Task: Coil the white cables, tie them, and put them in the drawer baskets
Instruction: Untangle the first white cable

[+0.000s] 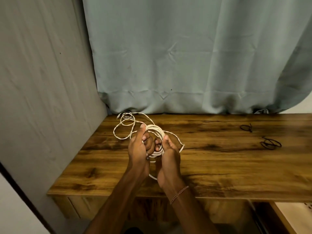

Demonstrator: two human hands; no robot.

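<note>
Two hands hold a coil [154, 132] of white cable above a wooden tabletop [219, 162]. The left hand [138, 147] and right hand [168, 156] each grip one side of the coil, fingers curled around it. Loose cable [124, 125] trails toward the far left corner. Black ties [270, 143] lie well apart, right.

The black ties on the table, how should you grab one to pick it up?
Pinch the nearer black tie from straight above, where its strands cross. It lies flat on the wooden table, so no side gives purchase. The right hand is nearer, but both hands hold the white cable coil.
</note>
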